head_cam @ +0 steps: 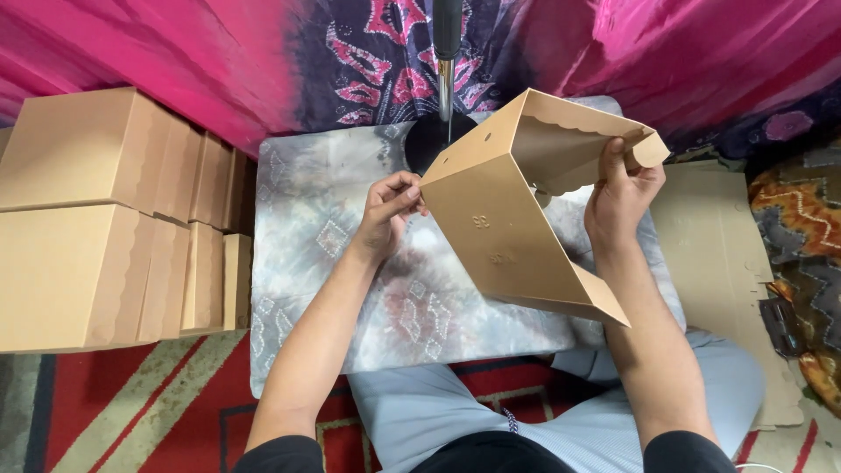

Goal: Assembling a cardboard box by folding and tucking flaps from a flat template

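A brown cardboard box blank (508,228), partly folded with scalloped flap edges, is held up above a low table covered with a grey patterned cloth (324,228). My left hand (390,210) pinches the blank's left corner between thumb and fingers. On the other side, my right hand (620,197) grips the upper right flap, thumb on the inside of the fold. The box's open side faces away from me.
Two stacks of finished brown boxes (114,219) stand at the left. Flat cardboard sheets (727,263) lie on the floor at the right. A black round stand base with a metal pole (442,105) rises behind the table. Pink and purple fabric hangs behind.
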